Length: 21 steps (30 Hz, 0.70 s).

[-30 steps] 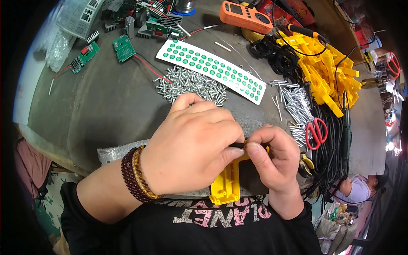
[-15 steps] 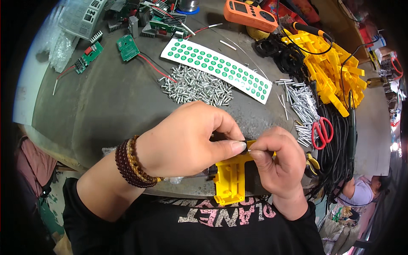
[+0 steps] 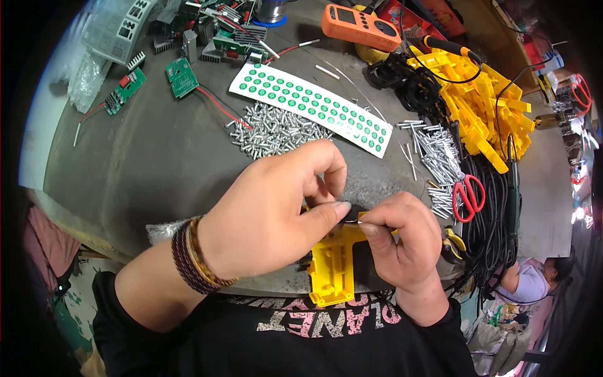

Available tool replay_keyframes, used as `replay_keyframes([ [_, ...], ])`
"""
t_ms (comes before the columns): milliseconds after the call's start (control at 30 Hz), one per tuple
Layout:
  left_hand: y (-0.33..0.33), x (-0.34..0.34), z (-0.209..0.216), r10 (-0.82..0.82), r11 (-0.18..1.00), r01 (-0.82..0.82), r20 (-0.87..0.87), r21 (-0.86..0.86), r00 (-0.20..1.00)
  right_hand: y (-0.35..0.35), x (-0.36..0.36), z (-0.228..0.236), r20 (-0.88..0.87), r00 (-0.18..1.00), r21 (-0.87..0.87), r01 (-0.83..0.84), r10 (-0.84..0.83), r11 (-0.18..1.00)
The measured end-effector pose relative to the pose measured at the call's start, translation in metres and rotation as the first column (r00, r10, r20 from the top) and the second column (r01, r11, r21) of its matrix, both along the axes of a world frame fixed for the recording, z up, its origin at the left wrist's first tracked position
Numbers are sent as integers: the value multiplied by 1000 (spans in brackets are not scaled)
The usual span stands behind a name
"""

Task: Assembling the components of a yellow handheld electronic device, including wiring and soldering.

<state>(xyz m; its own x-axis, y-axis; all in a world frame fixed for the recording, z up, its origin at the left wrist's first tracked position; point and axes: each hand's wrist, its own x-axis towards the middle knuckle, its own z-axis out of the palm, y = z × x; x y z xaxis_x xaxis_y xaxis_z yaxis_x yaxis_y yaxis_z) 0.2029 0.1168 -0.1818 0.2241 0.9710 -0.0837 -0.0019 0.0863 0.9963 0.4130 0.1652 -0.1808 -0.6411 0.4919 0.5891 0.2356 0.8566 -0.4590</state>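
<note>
Yellow plastic housing [image 3: 330, 271] is seen in the head view at the table's [image 3: 138, 176] near edge, probably light and stiff, best held by its side walls. A thin dark piece [image 3: 352, 220] is pinched by the right hand [image 3: 405, 242]; the left hand's [image 3: 270, 217] grip cannot be told.

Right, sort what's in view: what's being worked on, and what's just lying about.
Being worked on:
- yellow housing, beneath the hands
- thin dark piece at the right grip, too small to identify

Apparently just lying about, untouched:
- short silver screws
- sticker sheet
- orange multimeter
- red-handled scissors
</note>
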Motion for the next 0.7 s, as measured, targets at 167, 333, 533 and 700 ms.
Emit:
replay_keyframes([
  [167, -6, 3, 8, 316, 766, 73, -472, 639, 823, 2, 2, -2, -20, 1000, -2, 14, -14, 1000],
  [333, -4, 7, 0, 323, 739, 133, -521, 660, 790, 4, 2, -4, -29, 999, -12, 13, -13, 1000],
  [533, -3, 5, 1, 223, 804, 133, -501, 580, 836, 5, 3, -3, -33, 998, -32, -57, 56, 998],
  [700, -2, 4, 3, 153, 859, 103, -444, 501, 883, 4, 7, 0, -60, 998, -93, -17, 12, 996],
])
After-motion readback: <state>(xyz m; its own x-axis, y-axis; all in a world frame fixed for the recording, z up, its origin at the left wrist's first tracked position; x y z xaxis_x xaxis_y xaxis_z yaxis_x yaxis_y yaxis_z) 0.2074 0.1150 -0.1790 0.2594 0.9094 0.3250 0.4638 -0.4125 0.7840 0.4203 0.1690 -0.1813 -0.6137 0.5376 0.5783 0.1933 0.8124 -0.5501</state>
